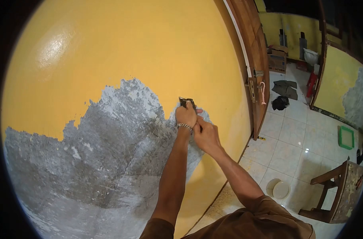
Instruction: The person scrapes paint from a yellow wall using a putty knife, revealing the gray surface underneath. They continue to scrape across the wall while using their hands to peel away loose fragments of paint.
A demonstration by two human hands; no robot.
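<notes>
A dark scraper [186,102] is pressed against the yellow painted wall [149,47], at the edge where the paint meets a big bare grey patch [110,143]. My left hand [186,115], with a bracelet at the wrist, grips the scraper's handle. Just below and to the right, my right hand [205,135] is closed around the lower end of the handle and touches the left hand. Most of the handle is hidden inside the two fists.
A wooden door frame [255,59] ends the wall on the right. On the white tiled floor [293,139] lie paint flakes along the wall, a white bowl [279,189], a green tray [346,137], a black bag and cloth. A wooden chair [340,191] stands bottom right.
</notes>
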